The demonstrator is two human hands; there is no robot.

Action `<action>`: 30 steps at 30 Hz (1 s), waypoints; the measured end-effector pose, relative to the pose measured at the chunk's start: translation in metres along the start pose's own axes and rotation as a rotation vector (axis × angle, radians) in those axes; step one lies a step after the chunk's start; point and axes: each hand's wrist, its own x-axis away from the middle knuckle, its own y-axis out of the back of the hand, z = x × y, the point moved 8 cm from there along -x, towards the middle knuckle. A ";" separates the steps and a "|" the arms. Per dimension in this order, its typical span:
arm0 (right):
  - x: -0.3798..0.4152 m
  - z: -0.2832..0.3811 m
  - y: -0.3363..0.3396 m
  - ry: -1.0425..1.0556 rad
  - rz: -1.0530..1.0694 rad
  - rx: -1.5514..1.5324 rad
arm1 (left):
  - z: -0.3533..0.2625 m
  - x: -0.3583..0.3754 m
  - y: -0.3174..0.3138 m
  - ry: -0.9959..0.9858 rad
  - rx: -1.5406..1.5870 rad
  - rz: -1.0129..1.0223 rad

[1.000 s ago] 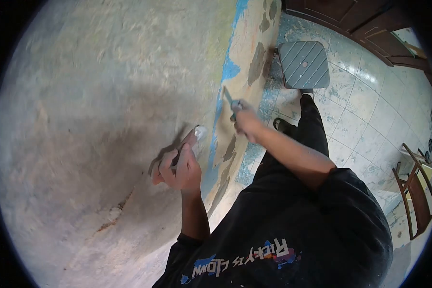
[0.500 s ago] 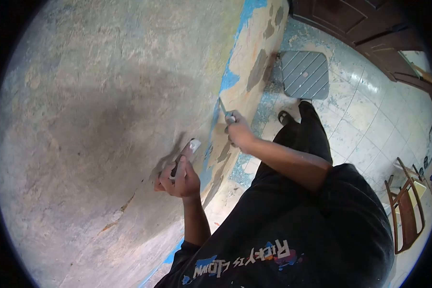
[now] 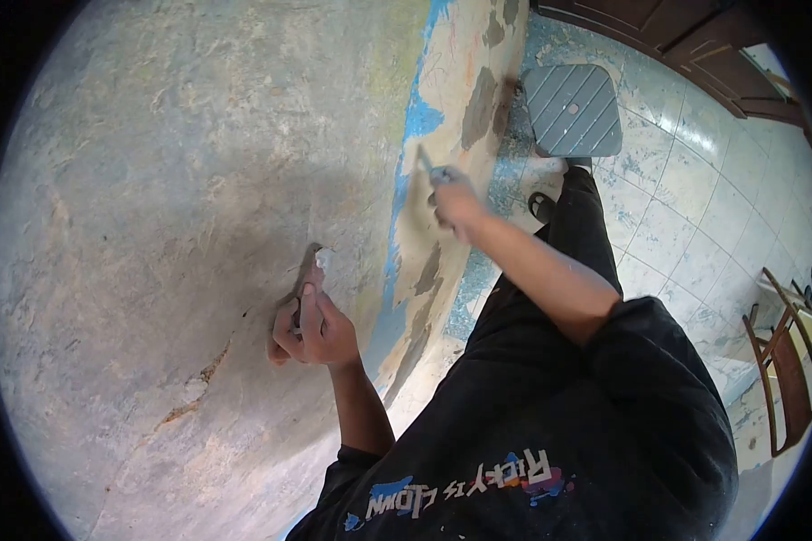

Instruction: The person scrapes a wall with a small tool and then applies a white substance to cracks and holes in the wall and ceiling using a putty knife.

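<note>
My left hand is closed around a putty knife with a whitish lump near its tip, close over the grey plastered wall. My right hand grips a scraper, somewhat blurred. Its narrow blade points up at the cream band along the wall's lower part, just beside the strip of blue paint. Fingers hide most of both handles.
A grey ridged stool stands on the tiled floor, which is strewn with blue flakes. A brown wooden chair is at the right. Dark wooden panelling runs along the top right. A brownish crack marks the wall.
My right hand with the scraper has moved up along the blue strip, its blade now on the cream side. My left hand has shifted slightly left. The view has tilted a little.
</note>
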 end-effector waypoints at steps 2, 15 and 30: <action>0.042 -0.008 -0.022 -0.036 0.083 0.037 | 0.000 0.002 -0.006 -0.021 -0.032 -0.007; -0.019 -0.018 0.014 0.014 -0.073 0.033 | -0.001 0.013 -0.017 -0.209 -0.155 -0.122; 0.039 -0.020 -0.008 0.239 -0.017 0.078 | -0.010 0.009 -0.021 -0.273 -0.088 -0.147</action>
